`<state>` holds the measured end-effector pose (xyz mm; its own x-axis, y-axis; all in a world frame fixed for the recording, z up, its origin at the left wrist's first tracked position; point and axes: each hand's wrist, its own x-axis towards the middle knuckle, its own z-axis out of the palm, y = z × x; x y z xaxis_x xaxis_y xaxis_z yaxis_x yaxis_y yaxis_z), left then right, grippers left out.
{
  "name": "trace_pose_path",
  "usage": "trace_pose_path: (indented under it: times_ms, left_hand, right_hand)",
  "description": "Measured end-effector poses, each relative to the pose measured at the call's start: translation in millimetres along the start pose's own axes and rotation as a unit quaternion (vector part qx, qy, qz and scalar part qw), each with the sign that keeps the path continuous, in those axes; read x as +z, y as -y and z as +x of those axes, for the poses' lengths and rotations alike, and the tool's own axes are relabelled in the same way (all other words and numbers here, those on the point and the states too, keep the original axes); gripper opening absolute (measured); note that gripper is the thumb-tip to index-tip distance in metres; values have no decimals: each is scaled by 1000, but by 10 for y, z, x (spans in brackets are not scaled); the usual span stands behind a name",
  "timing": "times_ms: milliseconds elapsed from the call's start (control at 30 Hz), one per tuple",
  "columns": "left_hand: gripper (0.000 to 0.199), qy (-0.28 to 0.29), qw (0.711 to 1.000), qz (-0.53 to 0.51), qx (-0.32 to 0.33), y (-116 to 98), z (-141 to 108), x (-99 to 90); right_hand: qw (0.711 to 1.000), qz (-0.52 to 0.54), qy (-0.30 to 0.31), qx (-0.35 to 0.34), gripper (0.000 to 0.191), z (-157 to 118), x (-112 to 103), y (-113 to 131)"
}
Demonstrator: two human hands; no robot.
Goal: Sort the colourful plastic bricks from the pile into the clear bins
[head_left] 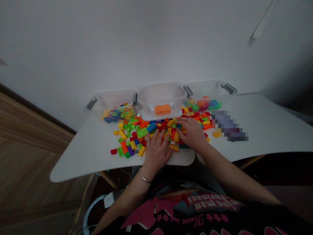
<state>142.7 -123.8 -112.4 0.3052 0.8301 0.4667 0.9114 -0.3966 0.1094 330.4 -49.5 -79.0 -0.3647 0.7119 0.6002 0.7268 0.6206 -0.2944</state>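
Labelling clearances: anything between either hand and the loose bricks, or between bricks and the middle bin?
Nothing visible blocks the left hand or right hand; both reach into the loose bricks. For the inside of the middle bin, its clear front wall stands in the way.

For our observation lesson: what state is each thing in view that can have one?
Left bin, part-filled
Middle bin, upright, orange brick showing
Right bin, part-filled
Brick pile, loose, spread out
Left hand, fingers spread
Right hand, fingers over bricks
Bracelet, worn

Single head-worn view from above the lap, facing forward and down across the tabletop.
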Motion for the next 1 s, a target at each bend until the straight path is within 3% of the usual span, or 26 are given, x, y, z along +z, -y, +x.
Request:
trace_pose_path:
  times_ms: [233,467,633,833,1000]
  left_hand:
    - [43,12,1000,-8,20,-1,-15,-3]
    - [40,16,1000,-15,21,24,-15,23]
    - [39,19,1000,-22,11,46,0,34]
    - [37,9,1000,-25,11,57,2,45]
    - [42,10,998,-61,4,43,4,-4]
  right_hand:
    - [988,-101,106,53,26,341,215,-313]
    - [984,-130,90,82,22,335,314,-326]
    - [976,-108,131,137,25,368,294,-314]
    - [991,-3,29,127,20,295,236,-332]
    - [987,112,-66,92,18,-26,138,-37]
